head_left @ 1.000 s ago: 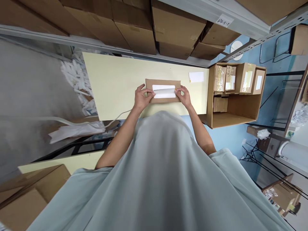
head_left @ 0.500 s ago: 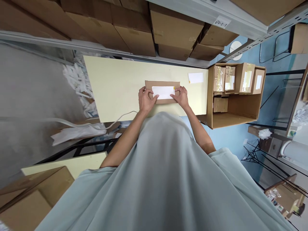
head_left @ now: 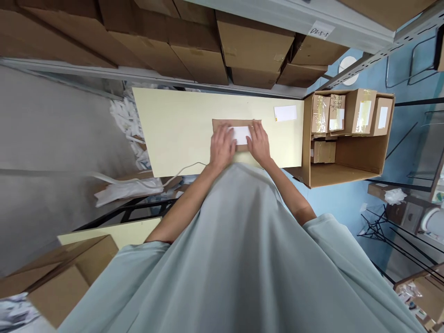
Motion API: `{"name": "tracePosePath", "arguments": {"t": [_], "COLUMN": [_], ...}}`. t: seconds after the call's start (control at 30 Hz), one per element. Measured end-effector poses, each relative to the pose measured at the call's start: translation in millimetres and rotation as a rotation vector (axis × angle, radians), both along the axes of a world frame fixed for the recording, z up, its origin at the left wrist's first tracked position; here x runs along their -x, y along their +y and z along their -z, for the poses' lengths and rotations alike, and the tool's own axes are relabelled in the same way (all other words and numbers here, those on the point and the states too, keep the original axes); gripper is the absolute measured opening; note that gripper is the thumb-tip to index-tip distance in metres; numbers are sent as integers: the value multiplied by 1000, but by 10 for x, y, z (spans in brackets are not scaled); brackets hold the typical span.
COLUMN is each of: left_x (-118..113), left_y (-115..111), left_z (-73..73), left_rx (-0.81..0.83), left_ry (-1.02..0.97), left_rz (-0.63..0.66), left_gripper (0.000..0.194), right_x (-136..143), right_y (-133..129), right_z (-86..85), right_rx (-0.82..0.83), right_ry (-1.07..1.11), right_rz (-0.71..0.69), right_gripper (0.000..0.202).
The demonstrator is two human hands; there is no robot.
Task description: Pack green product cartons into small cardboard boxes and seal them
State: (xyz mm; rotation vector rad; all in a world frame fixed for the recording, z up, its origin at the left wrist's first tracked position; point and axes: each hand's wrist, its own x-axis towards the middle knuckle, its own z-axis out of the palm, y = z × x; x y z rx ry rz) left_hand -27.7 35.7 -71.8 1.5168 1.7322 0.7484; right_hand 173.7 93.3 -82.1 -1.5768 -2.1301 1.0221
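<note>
A flat brown cardboard piece (head_left: pixel 242 148) lies on the pale yellow table (head_left: pixel 180 129) in front of my body. On it rests a white label (head_left: pixel 241 135), its ends partly covered by my hands. My left hand (head_left: pixel 222 144) lies over the left end of the label, palm down, slightly blurred, fingers extended. At the right end, my right hand (head_left: pixel 258 142) touches label and cardboard with its fingers spread. Neither hand is closed round anything. A second white label (head_left: pixel 285 113) lies apart on the table to the right.
An open carton (head_left: pixel 354 175) holding several small boxes adjoins the table's right end. Large boxes (head_left: pixel 255 46) fill the shelf beyond the far edge. A white cable (head_left: pixel 187 166) crosses the near-left edge. Another carton (head_left: pixel 58 282) stands at lower left.
Both hands have moved from gripping the label's and cardboard's edges to lying flat over the label's ends. The whole view has shifted slightly.
</note>
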Motion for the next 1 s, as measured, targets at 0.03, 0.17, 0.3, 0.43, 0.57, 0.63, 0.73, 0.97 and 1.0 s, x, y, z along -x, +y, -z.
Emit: {"name": "tracePosePath", "arguments": {"t": [0.03,0.17,0.3,0.43,0.57,0.63,0.73,0.97,1.0], "left_x": [-63,-116,69,17,-190,-208,-145,-275,-318], "left_y": [4,4,-16,-18,-3,-2,-11,-4,-11], "left_z": [-14,62,129,78,59,80,120,110,103], "left_rx": [13,71,112,137,151,159,166,158,154], "left_ry": [-16,-15,55,94,90,84,111,174,171], "left_rz": [79,208,121,-23,-6,6,-101,-219,-185], "left_gripper": [65,79,88,89,84,83,85,85,84], "right_x": [26,39,-26,54,171,163,96,141,154], "right_y": [-40,-135,-152,-145,-78,-37,-16,-131,-151], "right_z": [-24,-49,-17,7,27,48,98,128,106], "right_rx": [21,77,65,70,88,92,80,32,30], "right_ry": [-12,-65,-71,-61,-63,-46,-25,-56,-66], "right_rz": [-76,-210,-178,-191,-260,-278,-226,-107,-130], "right_gripper": [65,67,71,71,69,68,69,72,71]}}
